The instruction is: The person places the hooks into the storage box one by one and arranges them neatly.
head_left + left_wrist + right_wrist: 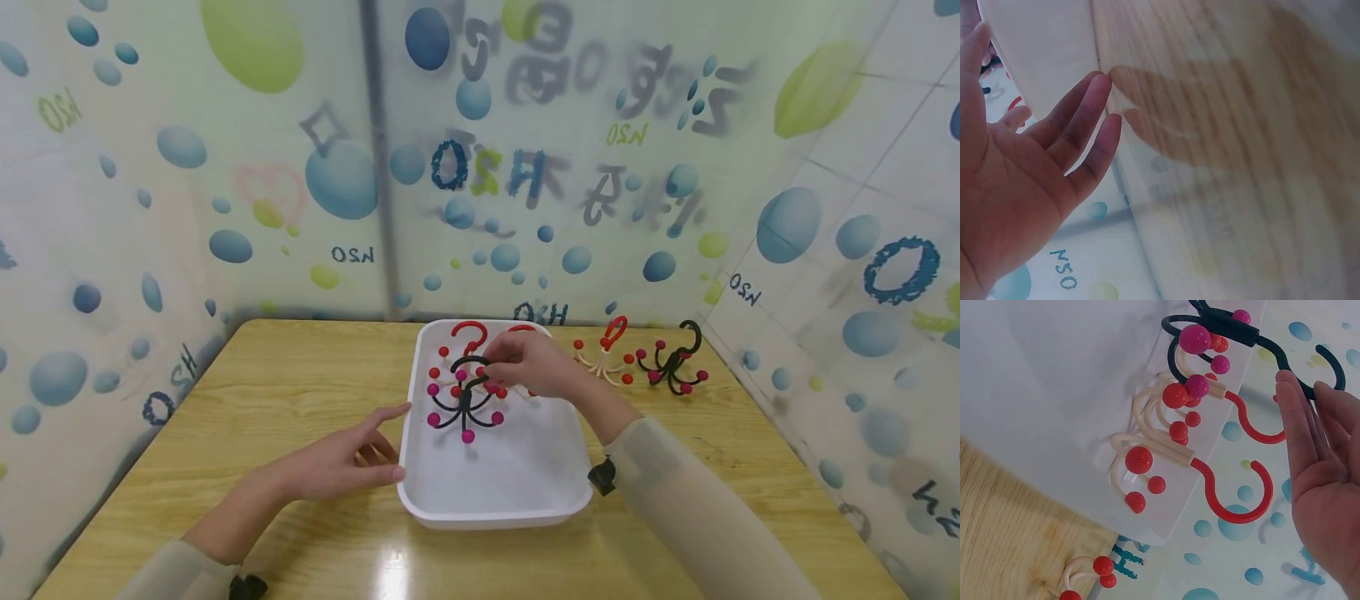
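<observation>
Placing seems in hand: a black wire hanger with magenta balls is pinched at its hook by the right hand, over the white plastic tray. Nothing is gripped by the left hand, spread loosely beside it. Careful lowering, then release, is probably called for. Mirrored blue-and-green "H2O" lettering can be read.

On the far patterned backdrop, a mirrored "H2O" is printed in large blue and green letters, with similar smaller lettering around; a blue "O" is seen at right. Blurred grey characters cannot be read.
</observation>
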Available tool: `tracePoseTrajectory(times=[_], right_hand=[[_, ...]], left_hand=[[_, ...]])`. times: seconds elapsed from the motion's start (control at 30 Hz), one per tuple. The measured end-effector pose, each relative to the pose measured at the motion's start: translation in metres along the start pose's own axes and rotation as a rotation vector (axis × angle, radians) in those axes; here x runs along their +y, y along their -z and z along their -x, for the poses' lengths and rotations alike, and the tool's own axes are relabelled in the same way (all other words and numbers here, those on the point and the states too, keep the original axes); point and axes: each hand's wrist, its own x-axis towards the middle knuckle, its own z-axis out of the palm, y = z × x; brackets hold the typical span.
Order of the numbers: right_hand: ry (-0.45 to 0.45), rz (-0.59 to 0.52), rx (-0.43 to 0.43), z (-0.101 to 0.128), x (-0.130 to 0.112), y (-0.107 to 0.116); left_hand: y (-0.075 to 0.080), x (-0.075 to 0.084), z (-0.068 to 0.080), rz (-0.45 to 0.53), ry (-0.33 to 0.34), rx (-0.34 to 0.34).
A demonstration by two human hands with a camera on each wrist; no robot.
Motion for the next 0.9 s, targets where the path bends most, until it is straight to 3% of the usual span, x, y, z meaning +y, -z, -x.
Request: tracePoseTrajectory(times=[0.53, 0.9], right_hand=[[-0.058, 0.059, -0.007, -0.0034, -0.0025, -0.0067], [-0.034, 0.137, -0.020, -0.0077, -0.0054, -0.0063]], left_hand=[[-0.0009, 0.0009, 0.0005, 0.001, 0.007, -0.002], [-0.0004, -0.0001, -0.0009, -0.004, 0.021, -0.001]])
